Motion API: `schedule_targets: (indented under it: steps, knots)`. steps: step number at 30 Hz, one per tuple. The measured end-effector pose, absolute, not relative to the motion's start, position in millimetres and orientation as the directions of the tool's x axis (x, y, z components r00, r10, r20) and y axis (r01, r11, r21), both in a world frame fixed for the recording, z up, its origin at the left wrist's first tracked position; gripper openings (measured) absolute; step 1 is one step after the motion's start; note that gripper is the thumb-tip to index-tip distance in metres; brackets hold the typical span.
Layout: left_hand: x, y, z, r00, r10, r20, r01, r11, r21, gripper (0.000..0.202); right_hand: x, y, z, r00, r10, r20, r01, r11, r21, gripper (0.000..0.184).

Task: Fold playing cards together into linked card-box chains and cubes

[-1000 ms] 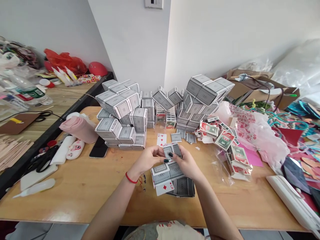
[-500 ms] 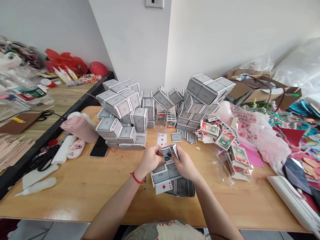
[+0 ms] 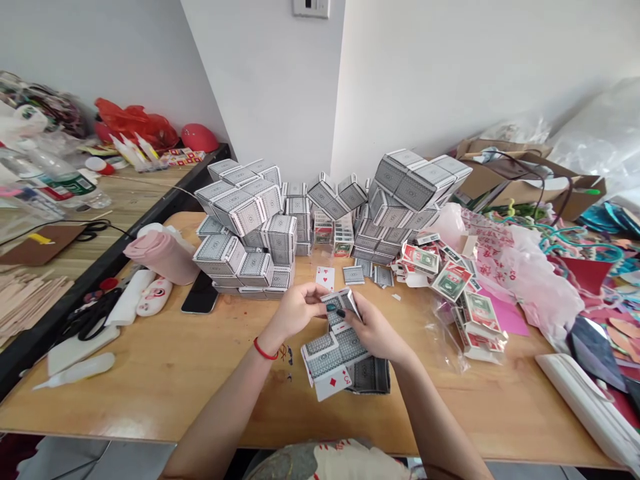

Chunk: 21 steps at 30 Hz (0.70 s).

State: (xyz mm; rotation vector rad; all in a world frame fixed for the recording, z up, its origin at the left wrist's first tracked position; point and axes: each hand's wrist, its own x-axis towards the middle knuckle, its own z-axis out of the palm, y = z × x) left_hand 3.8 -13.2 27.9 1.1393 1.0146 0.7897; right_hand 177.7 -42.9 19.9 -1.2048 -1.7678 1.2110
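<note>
My left hand [image 3: 301,311], with a red cord at its wrist, pinches the left edge of a folded playing card [image 3: 338,304] with a grey patterned back. My right hand [image 3: 371,327], its nails dark, grips the right side of the same piece. Below them is a joined group of folded playing cards [image 3: 325,363], and a three of diamonds [image 3: 333,383] hangs face up at its lower edge. A dark grey patterned piece [image 3: 373,375] lies under this on the table. Just beyond my fingers, a heart card [image 3: 325,277] rests face up.
Stacked blocks of folded cards stand at the left [image 3: 240,220] and right [image 3: 407,193]. Red and green card boxes [image 3: 477,313] are piled on the right. A phone [image 3: 200,293], scissors [image 3: 97,317] and a glue bottle [image 3: 77,370] lie on the left.
My left hand has shifted slightly up and left, its fingers still at the card. The joined card group has tilted a little, and the three of diamonds has swung slightly right and down.
</note>
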Motion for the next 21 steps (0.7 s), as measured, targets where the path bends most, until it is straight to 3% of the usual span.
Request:
schedule_targets:
  steps: [4,11,18,21]
  knots:
    - [2.1,-11.7,27.7,0.299,0.932,-0.206,0.056,0.198,0.979,0.024,175.0,-47.2,11.7,-0.326,0.945,-0.001,0.283,0.096,-0.954,0.023]
    - [-2.3,-11.6,24.3,0.458,0.850,-0.261,0.067,0.260,0.963,0.034,179.1,-50.9,2.1,-0.312,0.950,-0.024,0.253,0.059,-0.966,0.024]
    - [11.3,-10.5,22.8,0.286,0.912,-0.293,0.000,0.306,0.952,0.018,179.3,-47.8,8.3,-0.316,0.949,0.005,0.319,0.112,-0.941,0.016]
    - [11.4,-7.9,24.6,0.300,0.903,-0.308,-0.052,0.338,0.940,0.019,182.5,-46.5,10.3,-0.333,0.943,0.027,0.255,0.117,-0.960,0.017]
